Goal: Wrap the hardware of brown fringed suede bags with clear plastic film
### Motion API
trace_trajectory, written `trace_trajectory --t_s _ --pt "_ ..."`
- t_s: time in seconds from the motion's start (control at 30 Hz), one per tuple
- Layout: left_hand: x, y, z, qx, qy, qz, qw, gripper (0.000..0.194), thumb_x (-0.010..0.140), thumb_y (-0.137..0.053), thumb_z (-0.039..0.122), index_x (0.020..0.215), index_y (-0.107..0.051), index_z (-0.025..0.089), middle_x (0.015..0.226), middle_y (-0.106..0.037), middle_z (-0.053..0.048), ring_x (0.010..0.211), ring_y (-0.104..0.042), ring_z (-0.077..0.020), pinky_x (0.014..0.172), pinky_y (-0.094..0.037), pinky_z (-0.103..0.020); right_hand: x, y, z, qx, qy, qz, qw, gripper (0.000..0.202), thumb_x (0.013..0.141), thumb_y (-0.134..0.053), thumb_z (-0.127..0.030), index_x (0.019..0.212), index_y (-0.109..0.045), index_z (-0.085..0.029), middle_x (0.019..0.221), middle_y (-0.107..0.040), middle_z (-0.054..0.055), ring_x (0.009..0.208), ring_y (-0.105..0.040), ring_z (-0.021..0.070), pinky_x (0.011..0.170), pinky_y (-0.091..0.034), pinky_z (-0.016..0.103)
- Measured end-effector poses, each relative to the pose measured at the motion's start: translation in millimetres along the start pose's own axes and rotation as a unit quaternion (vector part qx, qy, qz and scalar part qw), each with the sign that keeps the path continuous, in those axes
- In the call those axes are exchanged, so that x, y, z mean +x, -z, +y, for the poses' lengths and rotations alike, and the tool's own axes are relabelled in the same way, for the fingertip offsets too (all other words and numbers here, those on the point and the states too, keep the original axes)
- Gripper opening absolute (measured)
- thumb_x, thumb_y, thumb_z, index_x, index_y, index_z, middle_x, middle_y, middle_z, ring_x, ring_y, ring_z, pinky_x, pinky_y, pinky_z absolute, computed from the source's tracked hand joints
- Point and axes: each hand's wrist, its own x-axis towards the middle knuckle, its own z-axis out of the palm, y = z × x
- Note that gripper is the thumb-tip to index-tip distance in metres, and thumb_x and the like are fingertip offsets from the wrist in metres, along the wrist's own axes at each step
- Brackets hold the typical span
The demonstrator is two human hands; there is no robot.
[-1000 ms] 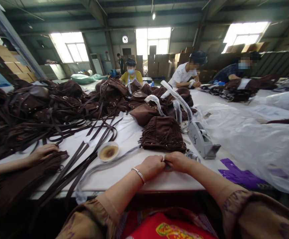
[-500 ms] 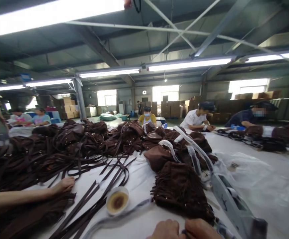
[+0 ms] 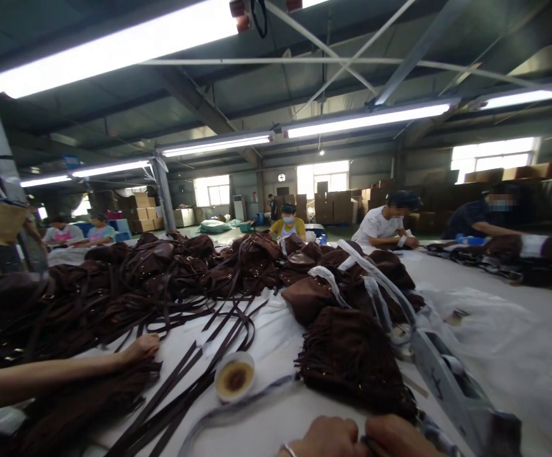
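My left hand [image 3: 332, 438] is closed at the bottom edge, with a shiny band at its wrist. Close beside it, my right hand [image 3: 402, 437] is also closed. A thin dark strip [image 3: 367, 440] shows between the two hands, and both seem to grip it; most of it is hidden below the frame. Just beyond them lies a dark brown fringed bag [image 3: 352, 355] on the white-covered table [image 3: 276, 412]. A white bowl [image 3: 235, 377] with a yellowish, brown-centred content sits to the left, near long brown straps [image 3: 185, 387].
Brown bags [image 3: 152, 279] are heaped across the table. A grey tape dispenser [image 3: 452, 381] stands at right by clear plastic sheeting [image 3: 499, 330]. At left, another person's forearm and hand [image 3: 138, 349] rest over a fringed brown piece [image 3: 85, 403]. Several co-workers sit at the far side.
The view has turned slightly left, so the scene sits further right. Both my hands stay closed and close together at the bottom edge. The other person's hand keeps its place on the piece.
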Motion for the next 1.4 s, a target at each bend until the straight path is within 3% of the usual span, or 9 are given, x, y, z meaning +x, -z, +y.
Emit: trace_trajectory --t_s 0.1,0.3,0.47,0.6,0.8,0.93,1.03,1.17,1.4 --pt "13.5 -21.5 -0.4 0.028 -0.061 -0.072 0.995 0.021 0.084 -0.054 0.039 0.091 -0.07 0.026 0.086 -0.073 -0.007 0.077 -0.066 -0.0258 0.058 -0.045 -0.032 -2.6 -0.4 -1.0 -0.026 0.036 0.018 0.999 0.024 0.086 -0.048 -0.033 0.07 -0.064 -0.026 0.08 -0.073 0.008 0.075 -0.066 0.0251 0.067 -0.04 0.035" --pt "23.1 -66.6 19.3 0.033 0.008 -0.012 0.999 0.029 0.091 -0.042 0.024 0.108 -0.065 0.023 0.098 -0.071 -0.015 0.086 -0.067 -0.0299 0.057 -0.045 -0.036 -8.6 -17.4 -3.8 0.01 -0.149 0.077 0.986 0.026 0.09 -0.045 -0.028 0.073 -0.064 -0.022 0.08 -0.073 0.012 0.079 -0.068 0.0272 0.067 -0.041 0.034" --pt "-2.8 -44.0 10.3 0.073 -0.072 -0.033 0.994 0.026 0.091 -0.049 0.033 0.112 -0.064 0.027 0.102 -0.069 -0.01 0.091 -0.064 -0.0294 0.063 -0.046 -0.034 -16.7 10.6 -16.7 -0.062 -0.041 0.023 0.997 0.022 0.087 -0.048 -0.024 0.083 -0.069 -0.019 0.088 -0.074 0.012 0.085 -0.068 0.0256 0.07 -0.041 0.03" --pt "-1.1 -28.4 -4.9 0.088 -0.07 -0.049 0.992 0.023 0.091 -0.049 0.025 0.108 -0.066 0.025 0.102 -0.068 -0.01 0.094 -0.062 -0.0264 0.072 -0.045 -0.032 -16.7 36.2 -29.9 -0.119 0.065 -0.038 0.99 0.022 0.086 -0.053 -0.027 0.093 -0.071 -0.017 0.097 -0.074 0.014 0.091 -0.068 0.0276 0.075 -0.044 0.032" --pt "5.9 -50.5 17.9 0.075 -0.044 0.029 0.996 0.034 0.09 -0.043 0.008 0.112 -0.066 0.021 0.109 -0.068 -0.009 0.099 -0.061 -0.025 0.085 -0.048 -0.034 -19.7 26.4 -48.4 -0.071 -0.205 0.067 0.974 0.026 0.086 -0.054 -0.031 0.099 -0.069 -0.015 0.101 -0.073 0.014 0.097 -0.068 0.028 0.08 -0.048 0.033" --pt "-13.9 -39.6 26.7 0.081 -0.067 0.04 0.994 0.035 0.093 -0.044 0.011 0.123 -0.059 0.021 0.116 -0.065 -0.011 0.1 -0.059 -0.0247 0.086 -0.049 -0.035 -25.1 34.6 -51.5 -0.115 -0.138 0.004 0.984 0.027 0.091 -0.046 -0.025 0.101 -0.069 -0.014 0.102 -0.073 0.014 0.096 -0.068 0.0249 0.078 -0.047 0.03" --pt "-25.1 -16.8 16.5 0.102 -0.125 0.008 0.987 0.037 0.092 -0.057 0.033 0.127 -0.054 0.021 0.111 -0.063 -0.01 0.097 -0.057 -0.0257 0.079 -0.049 -0.035 -21.9 46.8 -41.1 -0.095 -0.063 -0.054 0.992 0.025 0.09 -0.051 -0.03 0.099 -0.07 -0.017 0.102 -0.073 0.012 0.097 -0.067 0.0254 0.08 -0.045 0.03" --pt "-18.9 -0.9 -2.7 0.129 -0.172 -0.029 0.976 0.03 0.099 -0.044 0.038 0.121 -0.059 0.025 0.094 -0.062 -0.006 0.085 -0.056 -0.0207 0.07 -0.044 -0.029 -14.3 51.4 -28.8 -0.075 0.002 -0.101 0.992 0.022 0.088 -0.055 -0.034 0.096 -0.07 -0.019 0.103 -0.073 0.011 0.1 -0.066 0.0251 0.083 -0.043 0.03" --pt "-1.3 -27.5 14.3 0.06 -0.163 0.038 0.984 0.036 0.102 -0.034 0.036 0.107 -0.065 0.018 0.096 -0.063 -0.007 0.086 -0.056 -0.019 0.073 -0.043 -0.029 -24.1 37.4 -42.4 -0.117 -0.159 -0.023 0.98 0.035 0.093 -0.043 -0.037 0.096 -0.067 -0.012 0.097 -0.072 0.019 0.089 -0.068 0.0284 0.068 -0.042 0.032"
